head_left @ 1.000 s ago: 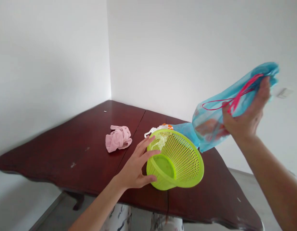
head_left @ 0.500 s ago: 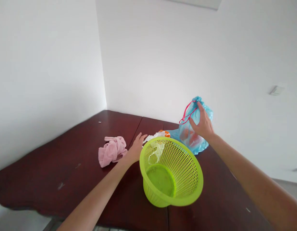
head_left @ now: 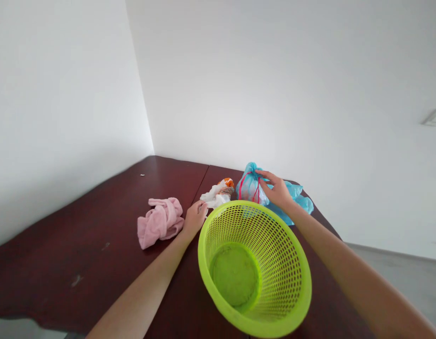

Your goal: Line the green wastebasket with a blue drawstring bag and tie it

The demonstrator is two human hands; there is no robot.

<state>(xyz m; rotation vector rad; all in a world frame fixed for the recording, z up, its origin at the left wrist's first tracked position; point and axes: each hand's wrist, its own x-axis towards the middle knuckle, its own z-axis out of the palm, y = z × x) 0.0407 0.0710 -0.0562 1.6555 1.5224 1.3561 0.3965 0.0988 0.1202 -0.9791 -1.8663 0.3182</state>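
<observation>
My left hand (head_left: 195,218) has its fingers curled at the near end of a crumpled white plastic bag (head_left: 215,196) with orange and brown parts. My right hand (head_left: 277,190) holds the gathered neck of a blue plastic bag (head_left: 251,186) with a pink drawstring, between thumb and fingers. Something pale shows through the bag's film. Its loose blue film spreads out to the right behind my wrist. In front of both hands stands a lime-green plastic basket (head_left: 307,292), with nothing inside it. Its rim hides part of the bags.
A bundled pink cloth (head_left: 159,223) lies left of my left hand on the dark red-brown table (head_left: 108,212). White walls (head_left: 204,84) meet at the table's back corner. A small white switch plate (head_left: 432,117) is on the right wall.
My right hand has moved left and lower with the blue bag, which now sits beside the white bag. My left hand's fingers have curled in at the white bag. The basket looks nearer.
</observation>
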